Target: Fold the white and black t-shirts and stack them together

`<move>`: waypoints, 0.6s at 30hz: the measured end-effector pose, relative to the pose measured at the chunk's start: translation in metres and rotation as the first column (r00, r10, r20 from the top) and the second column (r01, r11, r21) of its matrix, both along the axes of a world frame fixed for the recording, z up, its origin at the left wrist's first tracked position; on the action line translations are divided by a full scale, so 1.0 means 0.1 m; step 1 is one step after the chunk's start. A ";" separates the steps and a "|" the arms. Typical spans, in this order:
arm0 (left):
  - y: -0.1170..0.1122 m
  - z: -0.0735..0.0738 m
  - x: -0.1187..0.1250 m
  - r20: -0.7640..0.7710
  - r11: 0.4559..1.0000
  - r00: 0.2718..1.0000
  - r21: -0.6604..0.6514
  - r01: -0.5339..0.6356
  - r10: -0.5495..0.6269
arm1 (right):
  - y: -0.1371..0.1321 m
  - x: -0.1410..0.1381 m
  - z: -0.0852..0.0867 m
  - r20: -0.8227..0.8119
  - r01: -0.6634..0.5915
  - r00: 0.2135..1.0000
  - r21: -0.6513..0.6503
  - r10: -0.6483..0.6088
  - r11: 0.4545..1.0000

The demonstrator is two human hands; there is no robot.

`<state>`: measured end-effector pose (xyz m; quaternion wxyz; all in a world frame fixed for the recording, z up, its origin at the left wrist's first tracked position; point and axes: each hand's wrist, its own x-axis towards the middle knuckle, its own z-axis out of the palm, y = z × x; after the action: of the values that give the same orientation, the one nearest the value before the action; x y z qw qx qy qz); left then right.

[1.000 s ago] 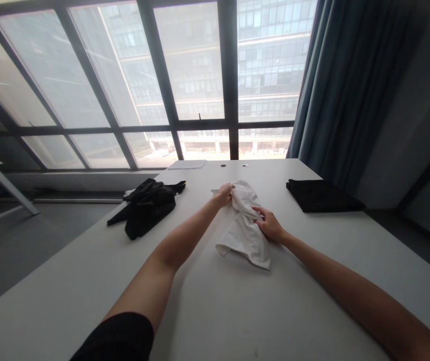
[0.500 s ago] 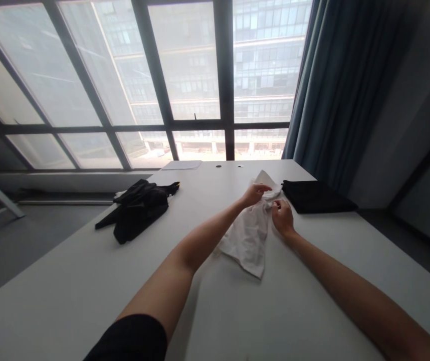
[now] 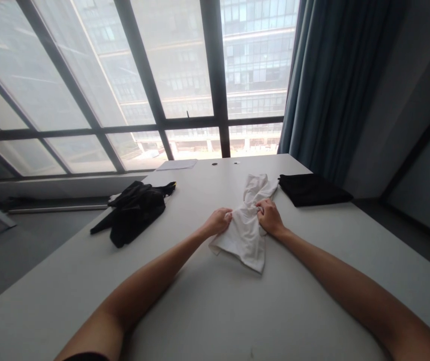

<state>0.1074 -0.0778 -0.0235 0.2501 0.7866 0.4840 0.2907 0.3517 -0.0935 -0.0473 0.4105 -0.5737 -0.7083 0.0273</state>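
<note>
A broad window (image 3: 177, 60) is rising beyond the table's far edge, its smooth glass panes sitting in straight, dark frames. The table (image 3: 200, 316) itself is showing a flat, matte white top. A blue-grey curtain (image 3: 314, 90) is hanging in long vertical pleats beside the table's far right corner. On the middle of the table, a white cloth (image 3: 243, 243) is lying soft and creased, narrowing at a gathered waist and flaring toward both ends. By the table's left edge, a black bundle (image 3: 136, 210) of fabric is slumping in loose, uneven folds, a small yellow patch showing at its tip. Toward the table's right edge, a folded black cloth (image 3: 314, 190) is resting as a flat, neat slab. Thin white paper (image 3: 177, 164) is lying at the table's far left corner.

Above the table's middle, the left hand (image 3: 218, 222) is closing its curled fingers on the white cloth's left edge. The right hand (image 3: 270, 217) is pinching the bunched fabric at the waist, thumb and fingers together on it.
</note>
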 end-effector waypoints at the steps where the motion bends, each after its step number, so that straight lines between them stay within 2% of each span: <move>1: -0.01 0.01 0.00 0.004 1.000 1.000 -0.011 0.007 -0.007 | 0.01 0.03 0.00 0.018 0.040 0.999 -0.011 -0.040 0.999; 4: -0.06 0.05 0.06 0.026 1.000 1.000 -0.026 -0.005 0.006 | 0.06 0.15 0.02 0.091 0.182 0.980 -0.031 -0.179 0.983; 6: -0.10 0.06 0.11 0.090 0.996 0.996 -0.077 0.032 -0.025 | 0.10 0.25 0.03 0.119 0.269 0.957 -0.037 -0.263 0.963; 9: -0.18 0.09 0.17 0.282 0.944 0.943 -0.223 0.245 -0.178 | 0.16 0.42 0.01 0.106 0.327 0.941 -0.054 -0.320 0.943; 12: -0.26 0.09 0.22 0.425 0.861 0.856 -0.272 0.430 -0.293 | 0.23 0.58 0.00 0.026 0.306 0.952 -0.157 -0.306 0.939; 15: -0.34 0.08 0.25 0.383 0.827 0.815 -0.186 0.530 -0.436 | 0.28 0.71 0.08 -0.067 0.250 0.960 -0.231 -0.272 0.940; 18: -0.44 0.07 0.29 0.207 0.771 0.755 -0.005 0.637 -0.622 | 0.30 0.77 0.28 -0.098 0.165 0.978 -0.164 -0.182 0.973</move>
<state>0.1369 -0.1217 -0.0169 0.4082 0.8614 0.1751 0.2464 0.4286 -0.0632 -0.0197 0.4048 -0.6611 -0.6268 0.0784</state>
